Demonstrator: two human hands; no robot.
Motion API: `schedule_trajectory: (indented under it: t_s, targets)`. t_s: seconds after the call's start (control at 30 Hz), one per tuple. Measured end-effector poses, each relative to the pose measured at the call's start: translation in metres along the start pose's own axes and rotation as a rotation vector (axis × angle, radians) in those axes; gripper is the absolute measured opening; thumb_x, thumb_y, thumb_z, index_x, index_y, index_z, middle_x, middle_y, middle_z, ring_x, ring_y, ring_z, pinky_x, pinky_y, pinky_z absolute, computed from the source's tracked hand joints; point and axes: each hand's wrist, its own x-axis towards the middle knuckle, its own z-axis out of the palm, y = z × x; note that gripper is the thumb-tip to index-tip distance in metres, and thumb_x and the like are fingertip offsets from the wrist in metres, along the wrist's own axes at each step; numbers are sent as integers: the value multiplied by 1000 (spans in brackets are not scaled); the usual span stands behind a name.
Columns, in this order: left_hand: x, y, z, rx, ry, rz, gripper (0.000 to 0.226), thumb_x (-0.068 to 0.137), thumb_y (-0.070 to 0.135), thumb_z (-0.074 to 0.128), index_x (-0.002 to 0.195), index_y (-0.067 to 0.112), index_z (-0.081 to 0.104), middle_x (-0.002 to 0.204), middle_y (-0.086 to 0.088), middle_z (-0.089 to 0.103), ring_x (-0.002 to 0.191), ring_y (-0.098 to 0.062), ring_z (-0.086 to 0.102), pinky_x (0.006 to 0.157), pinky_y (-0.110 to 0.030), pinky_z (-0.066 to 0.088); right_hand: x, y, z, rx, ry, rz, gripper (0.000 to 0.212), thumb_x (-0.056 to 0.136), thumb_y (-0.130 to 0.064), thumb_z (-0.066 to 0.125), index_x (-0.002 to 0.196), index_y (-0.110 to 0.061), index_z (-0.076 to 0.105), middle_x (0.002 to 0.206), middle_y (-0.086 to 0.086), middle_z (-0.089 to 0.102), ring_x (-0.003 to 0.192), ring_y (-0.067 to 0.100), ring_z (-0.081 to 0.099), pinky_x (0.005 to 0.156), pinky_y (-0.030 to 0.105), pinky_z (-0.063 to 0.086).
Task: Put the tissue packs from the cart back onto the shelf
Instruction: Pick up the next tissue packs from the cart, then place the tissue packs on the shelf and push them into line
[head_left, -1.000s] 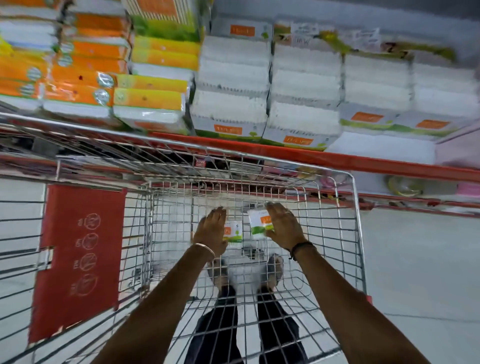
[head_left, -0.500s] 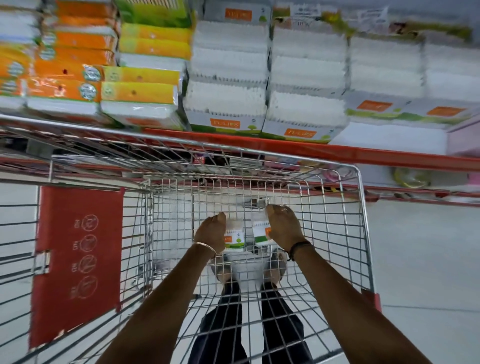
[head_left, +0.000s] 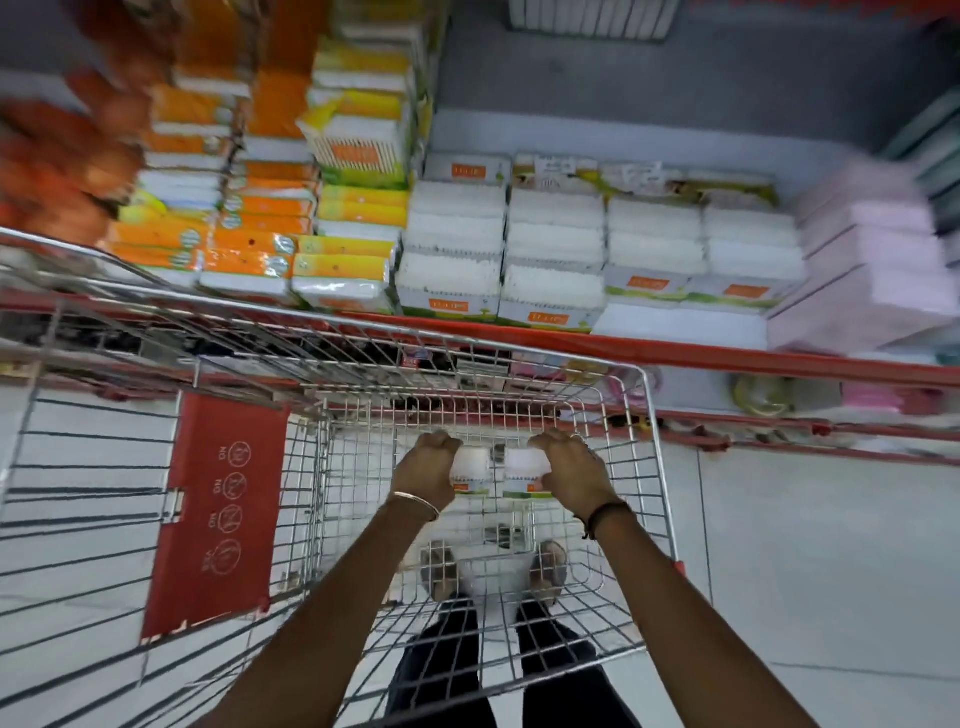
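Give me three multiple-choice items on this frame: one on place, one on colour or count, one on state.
1. Where are the two hands?
A. On the shelf's upper tier
B. Inside the cart basket
C. On the cart's handle

2. What colour is the panel on the cart's folded child seat?
A. Blue
B. Green
C. Red

3. What is the state of the hands?
A. Each closed on a tissue pack
B. Both open and empty
C. Both on one shared pack

Key: B, C, A.
1 B: the left hand and right hand are down between the wire walls of the cart, below the shelf.
2 C: the seat panel is red with white symbols.
3 A: the left hand wraps the left tissue pack, the right hand the right tissue pack; a gap separates the packs.
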Motion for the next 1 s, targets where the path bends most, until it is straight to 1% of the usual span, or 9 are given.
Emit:
schedule_trajectory:
  t_s: [0.1,0.2,0.37,0.47,0.57,0.67,0.8,0.9,1.0]
  targets:
    - [-10,16,-27,12,40,-8,58,77,-2,58,132,13,45,140,-9,44,130,-30,39,95,-45,51,-17,-6,-33,-2,31,-9,59,78,-11,73,132,-17,50,142,3,49,129,26,47,104,36,43]
    - [-22,37,-54,17,104,17,56,76,0,60,129,14,48,136,-10,47,125,-29,44,91,-43,53,-37,-8,-73,9,95,-37,60,77,-12,74,132,-15,51,142,4,50,131,23,45,108,34,40]
    - [-33,76,-87,17,208,108,59,77,0,59,132,14,45,133,-10,48,126,-29,43,92,-42,52,-59,-3,-125,5,195,-28,58,77,-10,73,131,-20,52,140,3,52,129,23,46,104,33,42]
    - [-36,101,-103,32,269,159,60,77,-1,60,132,16,45,128,-8,50,124,-27,44,87,-41,54,-70,9,-153,3,216,-5,57,76,-13,75,129,-19,54,139,4,51,129,24,44,104,33,41]
    - [-35,129,-117,22,321,205,61,77,2,61,134,18,44,132,-6,47,127,-25,42,92,-40,53,-76,30,-176,11,256,15,61,74,-15,77,130,-18,52,139,5,50,132,25,40,106,33,40]
    - [-32,160,-130,2,369,248,62,79,4,61,136,19,42,139,-5,44,130,-24,39,97,-40,50,-81,54,-201,-4,308,33,60,76,-11,75,131,-16,51,137,4,51,129,24,42,104,34,41]
    - [-26,194,-141,-44,462,319,63,81,1,57,138,16,38,139,-4,44,129,-22,38,99,-33,45,-81,82,-227,-18,412,44,59,77,-1,71,131,-15,52,140,6,51,129,26,44,105,35,43]
    - [-17,215,-145,-82,517,350,64,79,-1,57,138,16,39,139,-5,44,131,-22,38,98,-34,46,-77,97,-241,-13,480,45,56,76,5,66,127,-14,54,131,7,56,124,27,47,97,35,48]
    - [-8,229,-142,-128,546,378,64,78,-4,56,137,14,41,138,-8,46,131,-23,38,101,-35,45,-70,103,-247,-3,515,43,55,75,7,65,126,-12,54,130,8,55,122,28,47,93,36,48]
